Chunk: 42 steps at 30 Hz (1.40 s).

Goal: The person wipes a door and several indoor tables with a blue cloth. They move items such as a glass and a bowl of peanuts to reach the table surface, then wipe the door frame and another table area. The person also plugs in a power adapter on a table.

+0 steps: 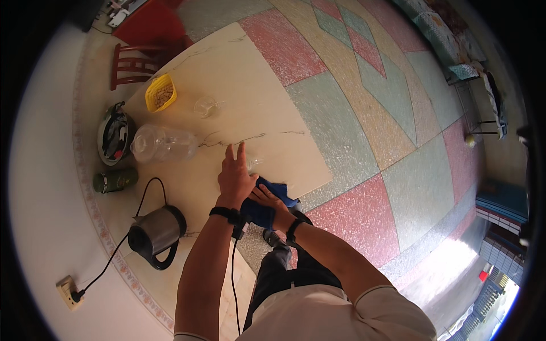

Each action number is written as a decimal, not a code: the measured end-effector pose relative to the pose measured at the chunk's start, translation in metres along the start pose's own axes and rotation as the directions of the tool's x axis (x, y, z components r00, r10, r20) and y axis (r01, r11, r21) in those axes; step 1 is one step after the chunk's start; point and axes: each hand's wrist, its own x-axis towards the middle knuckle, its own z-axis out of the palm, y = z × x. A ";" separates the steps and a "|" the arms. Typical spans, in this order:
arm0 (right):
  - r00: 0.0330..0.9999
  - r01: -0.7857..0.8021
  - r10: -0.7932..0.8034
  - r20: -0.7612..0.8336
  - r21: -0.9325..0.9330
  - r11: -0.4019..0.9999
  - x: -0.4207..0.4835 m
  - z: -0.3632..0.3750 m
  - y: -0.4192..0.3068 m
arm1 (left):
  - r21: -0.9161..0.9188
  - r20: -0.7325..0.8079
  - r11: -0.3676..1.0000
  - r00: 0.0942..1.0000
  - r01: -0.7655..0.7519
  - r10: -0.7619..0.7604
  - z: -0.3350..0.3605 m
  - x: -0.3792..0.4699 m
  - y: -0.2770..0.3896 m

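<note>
My left hand [237, 175] reaches over the table with two fingers stretched forward and the thumb out to the side. A clear glass cup [254, 163] is right beside it, partly hidden by the hand; whether the hand grips the cup is unclear. My right hand [269, 199] lies on a crumpled dark blue cloth [261, 214] near the table's edge, fingers spread over its folds. Another clear glass cup [206, 107] with a handle stands farther up the marble-patterned table [281, 147].
Left of my hands are a clear plastic pitcher [164, 143], a helmet [114, 134], a green flask [116, 180] and a corded electric kettle [157, 232]. A yellow basket [161, 93] holds small brown pieces. A red chair [135, 65] stands beyond. A cable [233, 277] hangs near my left wrist.
</note>
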 end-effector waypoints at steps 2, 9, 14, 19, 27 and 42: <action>1.000 0.009 -0.008 0.016 -0.047 0.999 -0.002 -0.004 0.004 | 0.045 0.163 0.995 0.982 0.088 -0.094 0.005 0.009 -0.005; 0.970 0.011 0.042 0.238 -0.219 0.976 -0.009 -0.045 0.041 | -0.050 0.001 0.996 0.997 0.071 -0.071 -0.005 0.015 -0.018; 0.962 -0.200 0.271 0.038 -0.579 0.790 0.008 -0.099 0.094 | -0.059 -0.024 0.981 0.982 0.187 -0.189 -0.049 -0.025 -0.060; 0.929 -0.363 0.350 -0.117 -0.462 0.809 0.032 -0.095 0.088 | -0.078 -0.020 0.955 0.957 0.288 -0.290 -0.051 -0.105 -0.100; 0.927 0.027 0.092 0.364 -0.309 0.951 0.039 -0.026 -0.006 | -0.254 0.022 0.806 0.836 0.535 -0.549 -0.036 -0.161 -0.105; 0.967 -0.205 0.252 -0.028 -0.673 0.711 0.141 -0.137 0.166 | -0.118 -0.065 0.895 0.897 0.429 -0.438 -0.024 -0.106 -0.118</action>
